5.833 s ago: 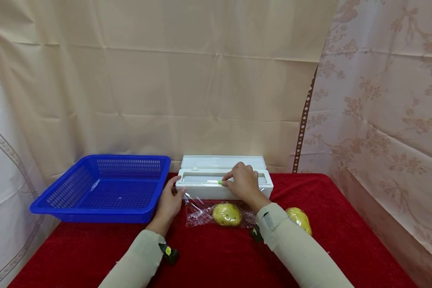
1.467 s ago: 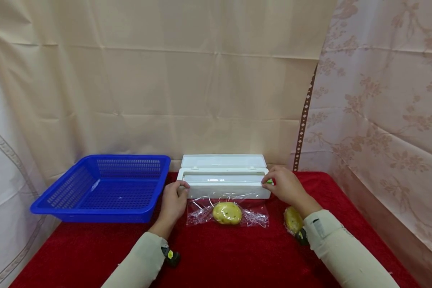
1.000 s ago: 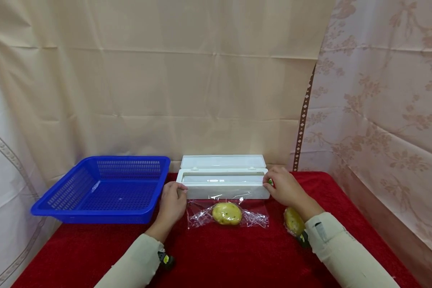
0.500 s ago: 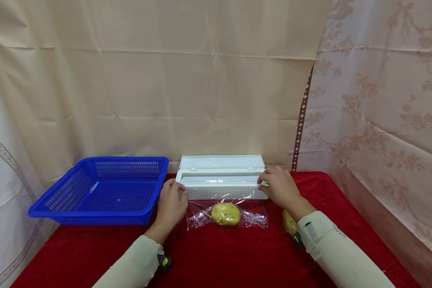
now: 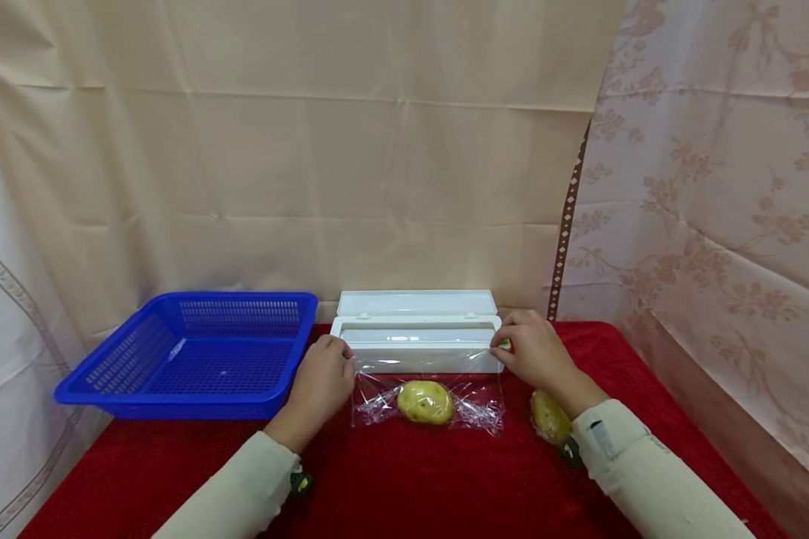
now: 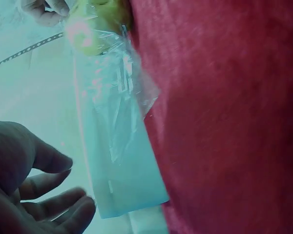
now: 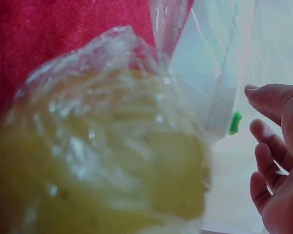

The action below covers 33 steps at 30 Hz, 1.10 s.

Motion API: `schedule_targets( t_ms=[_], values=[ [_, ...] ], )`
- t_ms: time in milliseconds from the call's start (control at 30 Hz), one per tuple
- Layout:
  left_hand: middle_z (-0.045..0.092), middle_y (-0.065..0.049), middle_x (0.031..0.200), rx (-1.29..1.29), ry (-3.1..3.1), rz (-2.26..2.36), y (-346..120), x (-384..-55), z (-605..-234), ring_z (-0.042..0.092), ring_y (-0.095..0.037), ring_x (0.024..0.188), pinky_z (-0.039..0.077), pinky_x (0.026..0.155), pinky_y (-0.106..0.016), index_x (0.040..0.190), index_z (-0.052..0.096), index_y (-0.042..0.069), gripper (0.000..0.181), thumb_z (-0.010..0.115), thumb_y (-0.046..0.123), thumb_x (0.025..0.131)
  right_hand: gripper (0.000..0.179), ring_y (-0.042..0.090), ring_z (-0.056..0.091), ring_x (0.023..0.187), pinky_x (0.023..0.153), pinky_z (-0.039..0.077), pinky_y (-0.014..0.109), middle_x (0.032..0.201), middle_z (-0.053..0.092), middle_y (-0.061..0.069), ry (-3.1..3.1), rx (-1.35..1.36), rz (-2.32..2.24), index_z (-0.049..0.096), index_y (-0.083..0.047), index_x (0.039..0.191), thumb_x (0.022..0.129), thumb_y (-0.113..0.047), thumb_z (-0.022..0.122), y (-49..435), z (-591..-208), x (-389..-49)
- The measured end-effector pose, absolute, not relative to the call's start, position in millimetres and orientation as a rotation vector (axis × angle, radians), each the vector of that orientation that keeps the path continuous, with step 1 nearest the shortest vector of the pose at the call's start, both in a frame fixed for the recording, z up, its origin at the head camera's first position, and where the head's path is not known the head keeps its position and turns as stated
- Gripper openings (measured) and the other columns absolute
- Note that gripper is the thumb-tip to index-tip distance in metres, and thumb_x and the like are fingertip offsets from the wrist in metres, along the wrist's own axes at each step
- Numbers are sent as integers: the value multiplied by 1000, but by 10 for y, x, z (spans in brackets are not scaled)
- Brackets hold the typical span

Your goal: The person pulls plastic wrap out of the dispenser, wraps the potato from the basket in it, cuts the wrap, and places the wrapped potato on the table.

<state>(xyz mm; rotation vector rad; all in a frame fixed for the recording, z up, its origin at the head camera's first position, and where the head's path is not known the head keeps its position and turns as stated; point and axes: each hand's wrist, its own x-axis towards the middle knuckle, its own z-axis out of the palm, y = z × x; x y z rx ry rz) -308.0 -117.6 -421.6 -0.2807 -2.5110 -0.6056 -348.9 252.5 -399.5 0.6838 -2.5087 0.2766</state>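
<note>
A white cling film dispenser (image 5: 418, 361) stands with its lid raised. Clear cling film (image 5: 479, 412) comes from it, lying over and around a potato (image 5: 425, 402) in front. My left hand (image 5: 320, 382) is at the dispenser's left end, thumb and finger tips together at the film's corner. My right hand (image 5: 532, 348) pinches the film's other corner at the right end, its index finger hidden behind the thumb in the right wrist view. Close by the right fingers sits the green cutter slider (image 7: 235, 123). The film rises slightly between both hands.
A blue plastic basket (image 5: 195, 410) stands at the left on the red cloth (image 5: 404, 479). Another film-wrapped potato (image 5: 549, 417) lies by my right forearm. A beige curtain (image 5: 310, 165) hangs behind the dispenser.
The right hand slid the green cutter slider from mid-dispenser to its right end, then moved to the film's corner. Now the left fingers are also at the film, and its edge lifts towards the hands.
</note>
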Motion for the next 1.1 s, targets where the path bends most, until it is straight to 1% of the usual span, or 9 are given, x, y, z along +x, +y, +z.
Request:
schedule_targets(
  t_ms=[100, 200, 333, 467, 567, 667, 867, 1100],
  values=[
    [69, -13, 98, -295, -2568, -611, -1202, -3062, -4139, 68, -32, 94, 56, 83, -46, 87, 70, 6, 1, 69, 6, 88, 9, 33, 59, 106, 92, 47, 52, 94, 67, 2, -2516, 695, 277, 79, -24, 78, 79, -22, 87, 2520, -3956, -3431],
    [69, -11, 96, -304, -2610, -654, -1238, -3044, -4071, 68, -30, 91, 56, 81, -46, 88, 70, 4, 3, 69, 7, 88, 9, 32, 58, 104, 87, 48, 52, 92, 66, 1, -2524, 713, 270, 78, -24, 77, 79, -20, 86, 2514, -3921, -3361],
    [67, -8, 90, -312, -2641, -689, -1299, -3013, -4027, 63, -24, 83, 54, 76, -43, 87, 70, 6, 3, 71, 9, 88, 9, 26, 55, 94, 81, 47, 45, 90, 65, -3, -2571, 723, 275, 78, -24, 76, 79, -20, 85, 2505, -3882, -3246],
    [65, -5, 85, -349, -2648, -697, -1341, -2957, -4022, 60, -20, 79, 52, 74, -41, 86, 69, 9, 4, 71, 8, 88, 10, 20, 53, 91, 82, 45, 40, 90, 66, -6, -2643, 714, 293, 78, -26, 77, 80, -21, 85, 2497, -3846, -3118],
    [67, -3, 86, -380, -2649, -708, -1349, -2905, -4032, 63, -20, 82, 53, 77, -41, 85, 69, 11, 6, 73, 8, 88, 11, 19, 54, 91, 83, 45, 41, 90, 66, -7, -2673, 724, 298, 77, -28, 78, 80, -22, 86, 2489, -3828, -3023],
    [69, -2, 86, -392, -2655, -719, -1343, -2846, -4047, 65, -21, 85, 55, 79, -43, 84, 69, 13, 9, 74, 8, 88, 13, 17, 54, 89, 81, 45, 40, 89, 64, -7, -2669, 755, 289, 76, -30, 78, 80, -22, 86, 2479, -3831, -2950],
    [69, 0, 87, -399, -2662, -738, -1322, -2721, -4091, 65, -18, 86, 54, 80, -41, 84, 67, 16, 13, 76, 8, 88, 15, 15, 52, 86, 77, 44, 38, 88, 64, -7, -2650, 810, 261, 75, -32, 77, 79, -21, 86, 2478, -3880, -2868],
    [68, 0, 87, -427, -2642, -709, -1318, -2641, -4201, 68, -22, 89, 55, 81, -42, 84, 69, 14, 12, 77, 6, 86, 15, 12, 50, 87, 78, 43, 37, 89, 60, -12, -2708, 776, 272, 76, -34, 79, 81, -23, 86, 2505, -3960, -2779]
  ],
)
